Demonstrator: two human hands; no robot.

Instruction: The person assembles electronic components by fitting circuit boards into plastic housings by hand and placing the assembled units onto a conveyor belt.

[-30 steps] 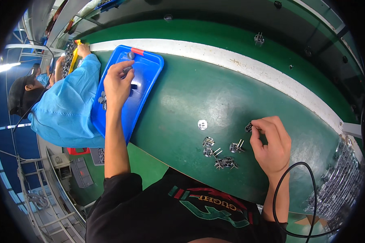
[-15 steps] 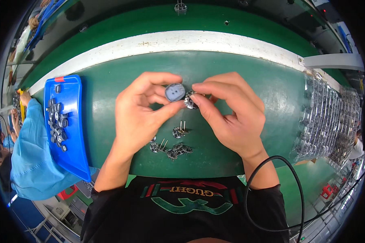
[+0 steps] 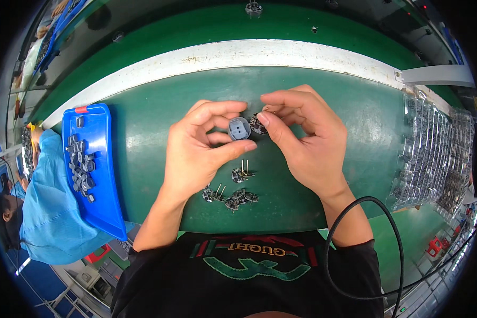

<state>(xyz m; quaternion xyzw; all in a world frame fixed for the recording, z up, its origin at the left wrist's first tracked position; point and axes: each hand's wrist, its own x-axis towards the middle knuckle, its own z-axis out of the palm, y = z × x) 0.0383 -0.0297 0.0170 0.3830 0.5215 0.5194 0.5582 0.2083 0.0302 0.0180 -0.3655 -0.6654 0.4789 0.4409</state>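
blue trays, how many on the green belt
1. The blue tray lies at the left edge of the green belt, holding small grey caps. Others may be hidden beyond the frame's edge.

Clear plastic blister trays [image 3: 434,153] lie stacked at the right end of the green bench [image 3: 143,159], rows of small dark parts showing through their pockets. A blue rectangular plastic tray [image 3: 103,185] with a small red tag [image 3: 81,109] on its far edge lies at the left end, holding grey caps. No screens or signs are in view
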